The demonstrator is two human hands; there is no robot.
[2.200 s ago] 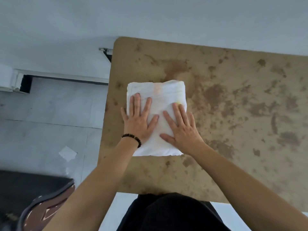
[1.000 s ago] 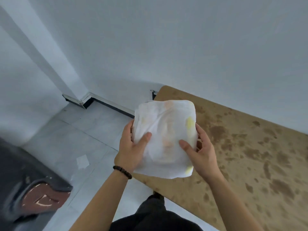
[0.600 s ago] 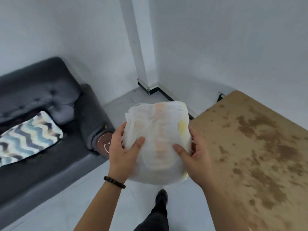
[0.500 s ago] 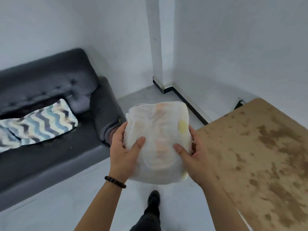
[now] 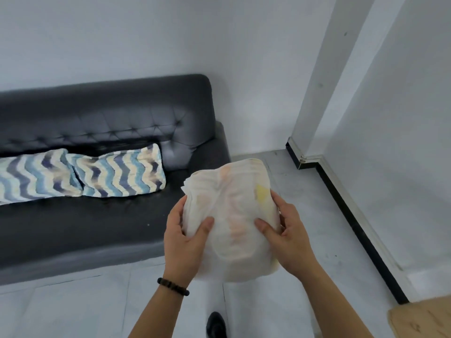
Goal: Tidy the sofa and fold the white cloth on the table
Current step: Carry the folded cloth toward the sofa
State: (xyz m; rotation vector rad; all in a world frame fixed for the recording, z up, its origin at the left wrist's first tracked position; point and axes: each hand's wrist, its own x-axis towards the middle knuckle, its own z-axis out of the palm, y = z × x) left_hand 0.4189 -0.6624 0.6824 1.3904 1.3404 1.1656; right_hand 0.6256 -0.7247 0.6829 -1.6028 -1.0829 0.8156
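White cloth (image 5: pixel 234 215): folded into a thick bundle with faint orange and yellow marks. It is held in the air in front of the right end of the sofa (image 5: pixel 97 228), above the floor (image 5: pixel 73 308), and it does not touch the seat.
Left hand (image 5: pixel 183 245): grips the left side of the cloth. The thumb presses on top and the other fingers curl under the bundle, mostly hidden.
Right hand (image 5: pixel 288 240): grips the right side of the cloth. The thumb presses on top and the fingers (image 5: pixel 280 203) wrap around the edge from below.
Bracelet (image 5: pixel 173 286): dark beads on the left wrist.
Sofa: dark grey with a tufted back, standing against the white wall.
Cushions: two, with wavy blue and cream stripes. The right cushion (image 5: pixel 119 174) and the left cushion (image 5: pixel 34 176) lie on the sofa seat against its back, touching each other.
Surface (image 5: pixel 424 318): only a brown corner shows, well apart from the sofa on its right side.
Shoe (image 5: pixel 216 324): black, on the floor in front of the sofa, below the cloth.
Pillar (image 5: pixel 324 69): white, just beside the right end of the sofa.
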